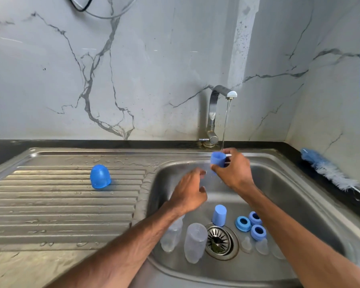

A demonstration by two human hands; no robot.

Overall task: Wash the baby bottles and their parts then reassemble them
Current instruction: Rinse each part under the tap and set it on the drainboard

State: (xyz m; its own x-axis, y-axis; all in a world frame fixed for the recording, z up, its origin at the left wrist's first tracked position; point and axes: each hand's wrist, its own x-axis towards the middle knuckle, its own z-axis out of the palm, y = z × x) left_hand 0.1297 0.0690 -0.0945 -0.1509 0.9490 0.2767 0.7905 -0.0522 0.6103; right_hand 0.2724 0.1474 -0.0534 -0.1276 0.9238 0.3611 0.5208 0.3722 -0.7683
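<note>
One cap [100,176] on the drainboard [60,208] — bottles [195,242], rings [243,223] in the sink [312,215] right.

Three blue caps [100,176], three blue rings [243,223]

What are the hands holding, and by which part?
The right hand grips a blue cap by its side wall, under the running tap. Whether the left hand holds anything cannot be told.

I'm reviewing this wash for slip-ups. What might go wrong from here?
1. The right hand grips the wet cap under the stream; it could slip and drop into the sink.
2. The clear nipples lie loose beside the strainer; running water might wash them onto it and dirty them.
</note>
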